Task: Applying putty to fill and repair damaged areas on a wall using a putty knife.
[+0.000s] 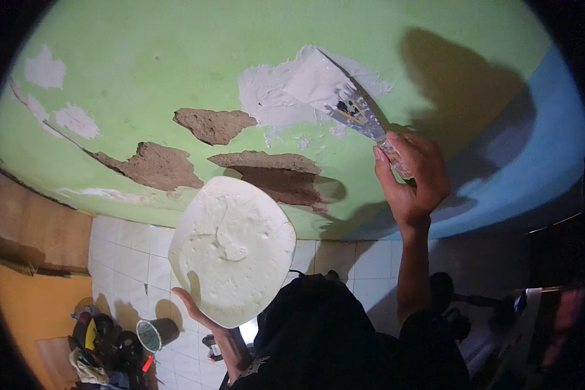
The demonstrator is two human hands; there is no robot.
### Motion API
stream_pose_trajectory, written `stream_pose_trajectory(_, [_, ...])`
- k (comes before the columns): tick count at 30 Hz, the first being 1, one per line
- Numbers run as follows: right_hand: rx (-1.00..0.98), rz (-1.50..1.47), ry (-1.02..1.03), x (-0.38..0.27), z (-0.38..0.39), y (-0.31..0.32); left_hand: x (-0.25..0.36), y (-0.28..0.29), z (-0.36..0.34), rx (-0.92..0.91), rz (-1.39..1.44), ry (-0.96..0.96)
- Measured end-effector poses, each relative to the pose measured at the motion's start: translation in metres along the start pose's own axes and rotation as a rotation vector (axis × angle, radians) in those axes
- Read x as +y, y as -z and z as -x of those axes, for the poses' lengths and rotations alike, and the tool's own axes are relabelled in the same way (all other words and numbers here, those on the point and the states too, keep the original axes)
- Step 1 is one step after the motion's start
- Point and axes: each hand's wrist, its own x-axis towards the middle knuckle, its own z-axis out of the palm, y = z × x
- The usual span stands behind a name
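My right hand [418, 177] is closed around the handle of a putty knife [364, 118]. The knife's wide blade lies against the green wall [195, 58], bearing a smear of white putty. Under and around the blade spreads a patch of wet white putty [263, 91]. Lower down, my left hand [198, 311] holds up a white, rounded-square plate [177, 234] from its underside; the thumb shows at the near left edge, and the other fingers are hidden beneath. A thick layer of putty [234, 240] covers the plate.
Bare brown holes [216, 125] and a long crack [65, 134] break the wall left of the knife. Blue paint [526, 162] covers the wall's right part. On the tiled floor [127, 250] stand a bucket [157, 335] and a heap of dark items [107, 344].
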Motion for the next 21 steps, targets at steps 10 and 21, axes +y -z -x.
stream_pose_trajectory(10, [0.056, -0.049, -0.266, 0.003, 0.051, 0.013, -0.004, 0.02, -0.01, 0.0, -0.031, -0.027])
stream_pose_trajectory(21, [0.237, -0.12, -0.128, -0.04, 0.026, -0.06, 0.0, 0.031, -0.017, -0.024, 0.024, 0.013])
